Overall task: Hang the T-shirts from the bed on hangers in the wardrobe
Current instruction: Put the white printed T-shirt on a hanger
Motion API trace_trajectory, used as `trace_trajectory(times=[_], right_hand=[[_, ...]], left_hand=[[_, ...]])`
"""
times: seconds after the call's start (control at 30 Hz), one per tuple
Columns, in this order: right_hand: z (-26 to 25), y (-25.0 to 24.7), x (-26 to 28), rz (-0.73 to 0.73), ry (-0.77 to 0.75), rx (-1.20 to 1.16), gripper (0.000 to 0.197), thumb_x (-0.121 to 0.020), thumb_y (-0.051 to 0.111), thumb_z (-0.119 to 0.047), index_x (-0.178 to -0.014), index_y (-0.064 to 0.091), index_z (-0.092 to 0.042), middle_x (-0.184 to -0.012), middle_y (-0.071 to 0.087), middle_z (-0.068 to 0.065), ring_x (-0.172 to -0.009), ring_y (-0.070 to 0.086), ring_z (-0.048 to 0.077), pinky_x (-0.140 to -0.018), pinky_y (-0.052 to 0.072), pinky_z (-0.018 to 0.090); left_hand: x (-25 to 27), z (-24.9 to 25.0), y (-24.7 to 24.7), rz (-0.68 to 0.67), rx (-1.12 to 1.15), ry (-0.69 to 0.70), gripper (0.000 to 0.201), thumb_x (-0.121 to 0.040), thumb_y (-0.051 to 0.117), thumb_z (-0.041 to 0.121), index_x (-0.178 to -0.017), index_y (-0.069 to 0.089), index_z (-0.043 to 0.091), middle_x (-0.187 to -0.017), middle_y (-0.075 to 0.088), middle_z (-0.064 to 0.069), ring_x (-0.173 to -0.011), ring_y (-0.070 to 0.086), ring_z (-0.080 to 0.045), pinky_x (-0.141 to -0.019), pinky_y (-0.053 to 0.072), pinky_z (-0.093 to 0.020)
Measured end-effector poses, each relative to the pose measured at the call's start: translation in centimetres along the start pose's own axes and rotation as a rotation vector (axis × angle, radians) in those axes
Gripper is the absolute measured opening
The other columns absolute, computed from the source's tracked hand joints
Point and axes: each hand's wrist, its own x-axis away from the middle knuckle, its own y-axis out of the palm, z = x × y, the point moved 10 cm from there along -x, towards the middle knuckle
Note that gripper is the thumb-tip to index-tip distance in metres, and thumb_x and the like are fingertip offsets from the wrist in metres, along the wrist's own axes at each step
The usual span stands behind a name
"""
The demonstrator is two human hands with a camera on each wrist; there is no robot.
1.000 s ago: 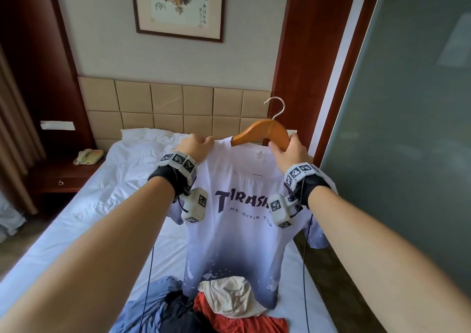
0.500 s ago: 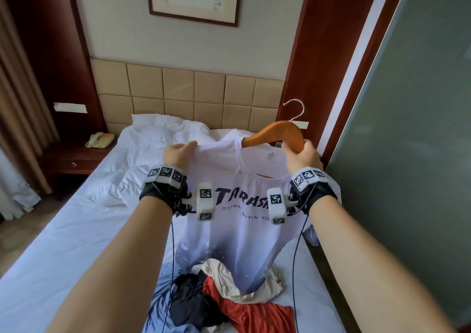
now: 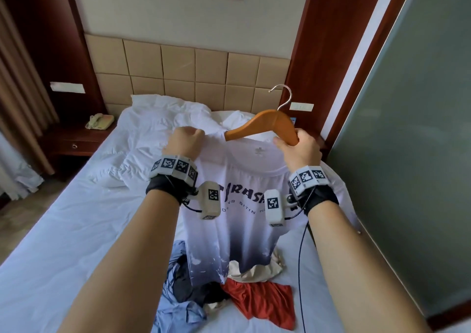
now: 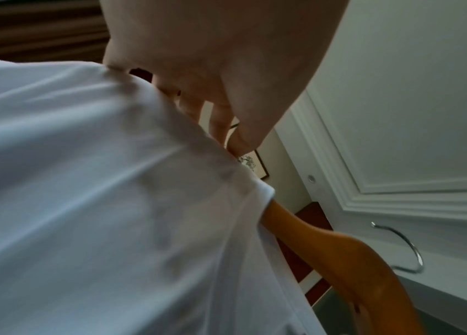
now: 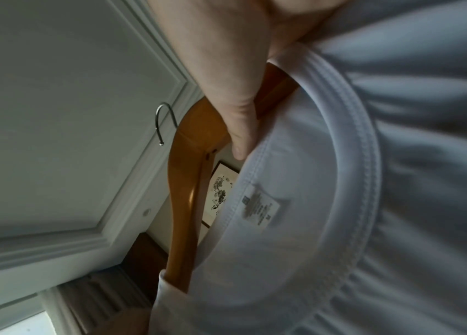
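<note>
Since the earlier frame the hanger [image 3: 265,126] is sitting farther out of the collar, its left arm now bare above the neckline, and the white T-shirt [image 3: 244,205] is hanging lower toward the pile of clothes [image 3: 229,294]. From the head view, the left hand [image 3: 184,141] is bunching the shirt's left shoulder in curled fingers, while the right hand [image 3: 299,149] is gripping the hanger's right arm; the shirt is hanging above the bed [image 3: 76,218], with open air around it and the glass panel [image 3: 407,154] standing close on the right. In the left wrist view, the left hand [image 4: 220,68] is pinching fabric [image 4: 111,181] beside the hanger's wooden arm [image 4: 341,260]. In the right wrist view, the right hand [image 5: 232,79] is wrapping the hanger [image 5: 186,192] at the collar's edge [image 5: 341,158].
</note>
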Motion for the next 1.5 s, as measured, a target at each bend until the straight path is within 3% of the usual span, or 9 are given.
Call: trace_trajectory(times=[0.1,0.33,0.43,0.57,0.73,0.87,1.0,1.23,1.5], right_hand=[[-0.4,0.8,0.5,-0.059,-0.011,0.023,0.034,-0.078,0.075,-0.05,-0.089,0.065,-0.02,-0.08,0.067,-0.006,-0.082,0.064,0.025,-0.081,0.053,0.039],[-0.9,3.1,2.3,-0.184,-0.032,0.112,0.035,-0.08,0.074,-0.049,-0.088,0.062,-0.018,-0.078,0.062,-0.006,-0.079,0.062,0.023,-0.069,0.047,0.033],[-1.4,3.8,2.9,-0.232,-0.046,0.135,0.033,-0.081,0.074,-0.05,-0.088,0.062,-0.02,-0.071,0.053,-0.012,-0.077,0.059,0.021,-0.067,0.04,0.031],[-1.9,5.3,3.4,-0.321,-0.076,0.104,0.031,-0.08,0.075,-0.049,-0.094,0.065,-0.022,-0.085,0.068,-0.004,-0.083,0.064,0.023,-0.074,0.05,0.035],[-2.3,6.2,3.9,-0.403,-0.112,0.0,0.027,-0.08,0.076,-0.041,-0.098,0.069,-0.022,-0.089,0.071,-0.002,-0.087,0.067,0.021,-0.085,0.054,0.046],[-0.5,5.1,4.4,-0.353,-0.092,-0.065,0.041,-0.087,0.055,-0.064,-0.106,0.069,-0.03,-0.102,0.072,-0.008,-0.102,0.065,0.017,-0.098,0.048,0.043],[2.0,3.6,5.0,-0.295,0.002,0.132,0.053,-0.107,0.026,-0.048,-0.127,0.066,-0.019,-0.13,0.065,0.008,-0.128,0.049,0.032,-0.114,0.026,0.045],[6.0,1.8,5.0,-0.051,0.146,0.113,0.052,-0.107,0.028,-0.039,-0.1,0.071,-0.01,-0.11,0.069,0.009,-0.113,0.054,0.031,-0.108,0.03,0.049],[10.8,2.1,6.2,0.02,0.306,-0.104,0.043,-0.105,0.034,-0.041,-0.113,0.068,-0.016,-0.122,0.065,0.009,-0.117,0.055,0.033,-0.11,0.034,0.051]], left_hand=[[1.1,1.7,1.3,-0.026,-0.06,0.086,0.025,-0.082,0.05,0.034,-0.089,0.073,0.026,-0.084,0.069,0.001,-0.086,0.057,-0.025,-0.107,0.036,-0.047],[3.3,4.6,4.9,-0.208,0.094,0.315,0.019,-0.079,0.058,0.04,-0.087,0.07,0.026,-0.081,0.068,0.008,-0.087,0.066,-0.018,-0.075,0.048,-0.031],[3.6,4.6,5.9,-0.243,0.04,0.32,0.028,-0.07,0.063,0.05,-0.092,0.062,0.031,-0.078,0.063,0.015,-0.087,0.065,-0.018,-0.081,0.049,-0.036],[3.8,4.8,6.1,-0.179,-0.205,0.339,0.027,-0.08,0.07,0.04,-0.096,0.05,0.031,-0.083,0.059,0.012,-0.088,0.057,-0.019,-0.096,0.038,-0.04],[3.9,4.5,5.5,-0.082,-0.264,0.287,0.026,-0.077,0.07,0.033,-0.085,0.047,0.023,-0.072,0.053,0.012,-0.075,0.051,-0.019,-0.082,0.023,-0.035],[3.8,3.3,4.4,-0.007,-0.201,0.258,0.022,-0.075,0.068,0.029,-0.087,0.051,0.023,-0.067,0.052,0.012,-0.065,0.049,-0.012,-0.081,0.021,-0.036],[3.5,2.4,3.0,0.06,-0.12,0.23,0.023,-0.073,0.071,0.03,-0.08,0.05,0.025,-0.066,0.051,0.012,-0.063,0.044,-0.001,-0.085,0.025,-0.038],[3.9,0.8,1.9,0.12,-0.018,0.151,0.022,-0.07,0.072,0.031,-0.082,0.056,0.023,-0.067,0.054,0.012,-0.065,0.047,-0.001,-0.088,0.025,-0.038],[4.1,1.1,2.6,0.057,-0.063,0.156,0.021,-0.07,0.072,0.027,-0.077,0.054,0.023,-0.065,0.054,0.01,-0.066,0.047,-0.003,-0.085,0.022,-0.037]])
